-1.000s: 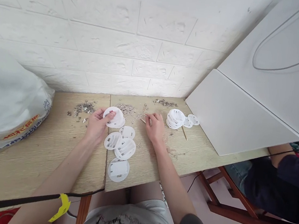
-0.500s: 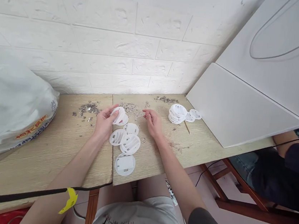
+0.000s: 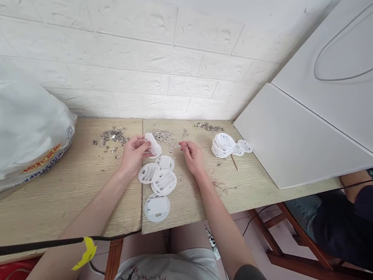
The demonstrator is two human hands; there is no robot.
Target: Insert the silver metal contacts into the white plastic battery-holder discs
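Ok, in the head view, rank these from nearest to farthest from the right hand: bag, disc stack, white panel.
From the right hand:
1. Disc stack: just to its right, on the table.
2. White panel: further right, beyond the stack.
3. Bag: far left, past the left hand.

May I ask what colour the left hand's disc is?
The disc is white; see the head view.
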